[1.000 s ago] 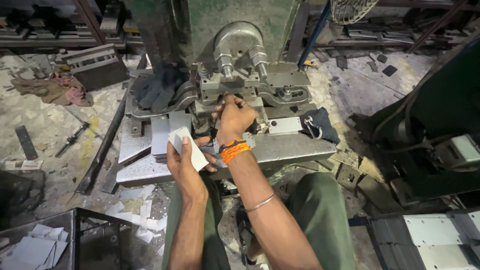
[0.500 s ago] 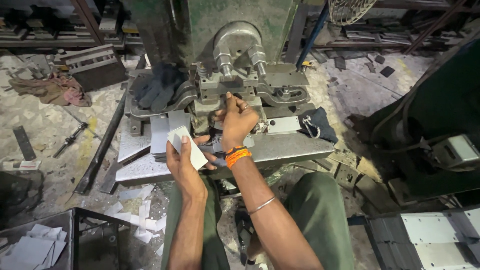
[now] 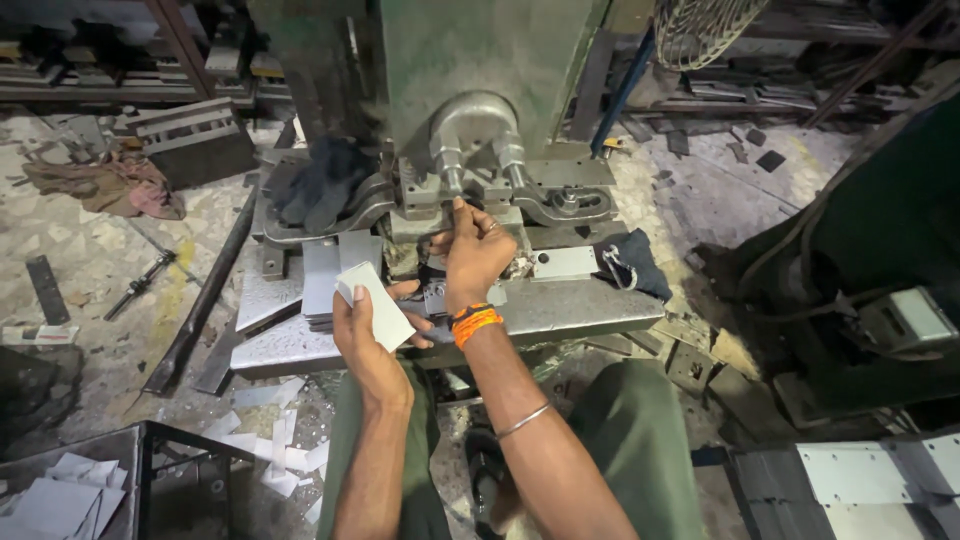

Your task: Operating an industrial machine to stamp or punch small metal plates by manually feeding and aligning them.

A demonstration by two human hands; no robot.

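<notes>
I sit in front of a green press machine with a grey metal die block on its bed. My left hand holds a small stack of flat white-grey metal blanks just above the bed's front edge. My right hand, with an orange wrist band, reaches into the die, its fingers pinched at the slot under the two shiny guide posts; whether they hold a piece is hidden. A pile of grey blanks lies on the bed left of my left hand.
A dark cloth lies on the bed's left, another dark cloth on its right. A crate of cut white pieces stands lower left, scraps lie on the floor. Stacked metal sheets lie lower right. A long steel bar leans on the left.
My right hand has moved slightly up and deeper into the die. The left hand with the blanks has stayed nearly still.
</notes>
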